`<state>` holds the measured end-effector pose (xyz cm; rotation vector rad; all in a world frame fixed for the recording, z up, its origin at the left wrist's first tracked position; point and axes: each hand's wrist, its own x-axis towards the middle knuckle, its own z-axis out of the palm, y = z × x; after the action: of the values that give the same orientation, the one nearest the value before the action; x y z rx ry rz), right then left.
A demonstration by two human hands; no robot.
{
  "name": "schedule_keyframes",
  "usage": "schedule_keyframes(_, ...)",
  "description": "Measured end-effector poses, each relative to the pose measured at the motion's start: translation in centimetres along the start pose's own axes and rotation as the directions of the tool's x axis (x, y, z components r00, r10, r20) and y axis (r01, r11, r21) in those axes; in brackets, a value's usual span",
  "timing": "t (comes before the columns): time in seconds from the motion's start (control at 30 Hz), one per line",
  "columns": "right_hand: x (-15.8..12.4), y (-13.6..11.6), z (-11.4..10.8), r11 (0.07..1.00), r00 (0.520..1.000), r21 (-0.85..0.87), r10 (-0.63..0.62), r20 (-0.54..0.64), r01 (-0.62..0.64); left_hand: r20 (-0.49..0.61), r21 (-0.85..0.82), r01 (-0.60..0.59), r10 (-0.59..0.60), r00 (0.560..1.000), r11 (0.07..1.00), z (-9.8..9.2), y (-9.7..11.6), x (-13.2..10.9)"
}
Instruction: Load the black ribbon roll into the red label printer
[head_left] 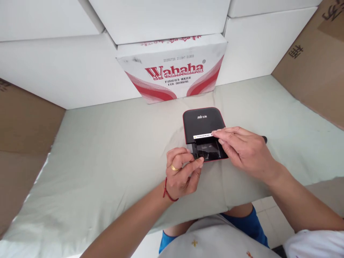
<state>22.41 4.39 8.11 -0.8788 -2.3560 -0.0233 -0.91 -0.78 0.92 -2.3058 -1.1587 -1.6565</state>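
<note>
A flat black box with a red rim (203, 123) lies on the cloth, with white lettering on its upper panel. A white label strip (201, 136) with a yellow warning triangle runs along that panel's lower edge. Below it is a recessed, glossy dark section (208, 148). My left hand (184, 170), wearing a gold ring and a red cord, pinches the box's lower left edge beside a greyish part. My right hand (245, 148) is closed at the box's right side, fingertips on the label's right end and thumb just beneath. Its fingers partly cover the box.
Behind the box stands a white and red Wahaha water carton (174, 71), with large white boxes (166, 18) stacked around it. Brown cardboard boxes (317, 61) flank both sides. A pale green cloth (107, 157) covers the table. A dark rounded end (264, 139) shows behind my right hand.
</note>
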Motion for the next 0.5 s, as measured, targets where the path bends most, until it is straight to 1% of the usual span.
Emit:
schedule_keyframes(0.13,0.06,-0.42,0.16,0.999,0.999,-0.038,0.038,0.005,-0.038,-0.004,-0.010,0.009,-0.009,1.000,1.000,0.00,0.06,-0.04)
schedule_keyframes(0.4,-0.12,-0.92,0.29,0.995,0.998,-0.082,0.062,-0.001,-0.062,-0.012,0.005,0.015,-0.015,1.000,1.000,0.07,0.12,0.01)
schedule_keyframes(0.5,-0.40,-0.70,0.73,0.996,0.997,-0.053,0.073,-0.038,-0.075,-0.005,0.007,0.003,-0.003,1.000,1.000,-0.02,0.08,0.01)
